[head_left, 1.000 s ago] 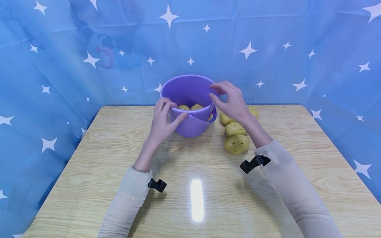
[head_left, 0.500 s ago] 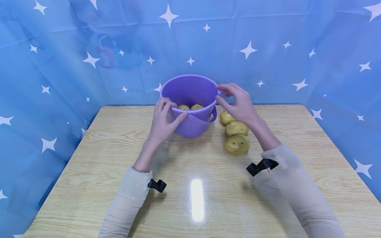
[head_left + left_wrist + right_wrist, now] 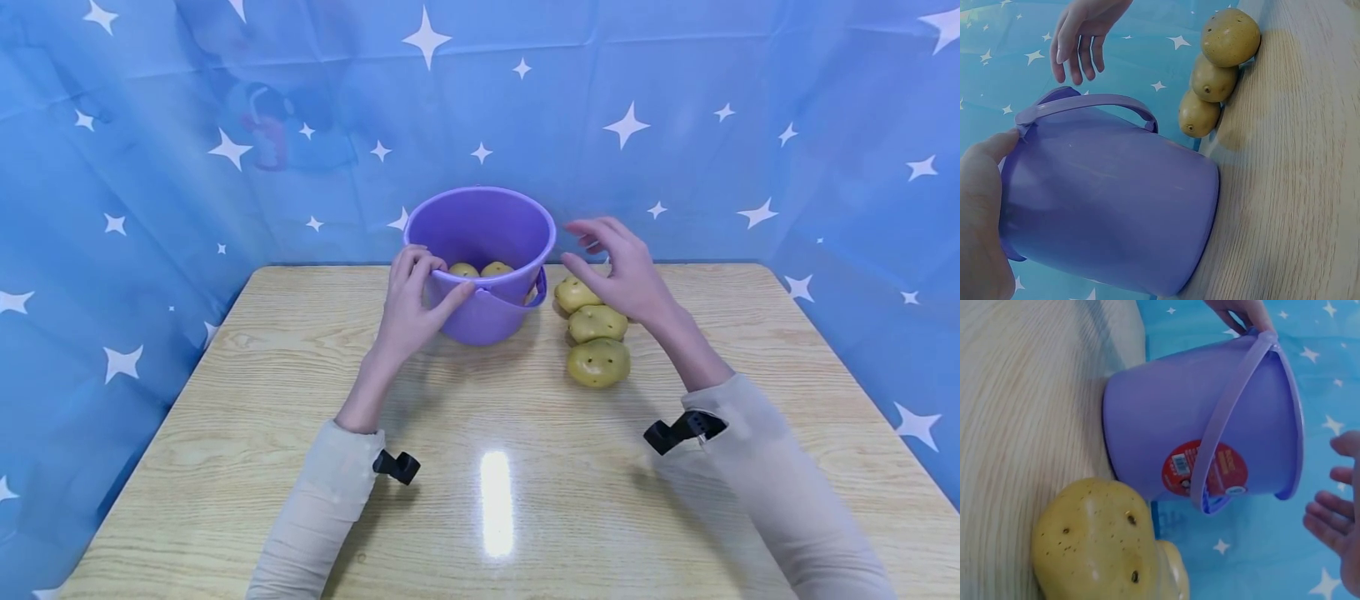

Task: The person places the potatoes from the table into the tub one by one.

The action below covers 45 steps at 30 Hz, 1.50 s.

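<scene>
Right hand (image 3: 618, 262), empty, thumb and fingers apart, has drawn clear of the bucket (image 3: 480, 321), seemingly freed for the potato row (image 3: 597, 362) on the table (image 3: 262, 375). Left hand (image 3: 411, 304) pinches the rim (image 3: 480, 190); two potatoes (image 3: 497, 269) show inside.

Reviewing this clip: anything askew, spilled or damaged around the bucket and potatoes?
Nothing stands out. The purple bucket stands upright, its handle lowered, held by the left hand. Two potatoes show inside; more potatoes line up beside it. I see no spill or damage.

Gap between bucket (image 3: 483, 321) and potatoes (image 3: 597, 324)
</scene>
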{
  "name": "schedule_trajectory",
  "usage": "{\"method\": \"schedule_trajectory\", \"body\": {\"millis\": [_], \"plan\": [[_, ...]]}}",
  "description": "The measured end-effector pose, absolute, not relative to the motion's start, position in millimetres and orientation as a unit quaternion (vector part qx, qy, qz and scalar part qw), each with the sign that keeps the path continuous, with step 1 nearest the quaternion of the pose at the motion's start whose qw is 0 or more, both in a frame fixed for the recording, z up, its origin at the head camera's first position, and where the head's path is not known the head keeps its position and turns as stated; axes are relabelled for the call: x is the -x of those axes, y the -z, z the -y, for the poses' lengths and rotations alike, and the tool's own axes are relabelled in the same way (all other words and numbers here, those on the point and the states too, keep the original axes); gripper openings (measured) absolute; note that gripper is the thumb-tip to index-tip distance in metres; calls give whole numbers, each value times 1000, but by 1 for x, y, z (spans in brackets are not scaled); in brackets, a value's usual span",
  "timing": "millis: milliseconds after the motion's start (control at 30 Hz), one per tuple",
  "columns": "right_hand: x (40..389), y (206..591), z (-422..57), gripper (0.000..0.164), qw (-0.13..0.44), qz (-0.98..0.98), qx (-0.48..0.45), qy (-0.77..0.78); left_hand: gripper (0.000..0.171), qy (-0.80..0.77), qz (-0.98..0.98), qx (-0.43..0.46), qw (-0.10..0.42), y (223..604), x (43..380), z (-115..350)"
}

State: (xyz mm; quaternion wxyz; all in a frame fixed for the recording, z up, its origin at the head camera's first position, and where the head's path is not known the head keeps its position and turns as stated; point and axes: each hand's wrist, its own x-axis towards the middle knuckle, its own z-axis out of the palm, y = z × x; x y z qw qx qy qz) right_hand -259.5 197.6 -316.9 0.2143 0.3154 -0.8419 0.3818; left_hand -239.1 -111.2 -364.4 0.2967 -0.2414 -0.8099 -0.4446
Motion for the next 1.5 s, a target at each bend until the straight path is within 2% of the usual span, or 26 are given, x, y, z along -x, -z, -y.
{"method": "schedule_trajectory", "body": {"millis": [267,767,1500], "plan": [[256,324,-209,46,204,848,-318,-371,37,439,818,238,286,363,238,110],[249,335,-231,52,105,877,-311,-353,35,436,818,238,291,363,240,110],[241,358,-256,47,7,885,-334,-326,37,433,822,233,287,364,239,112]]}}
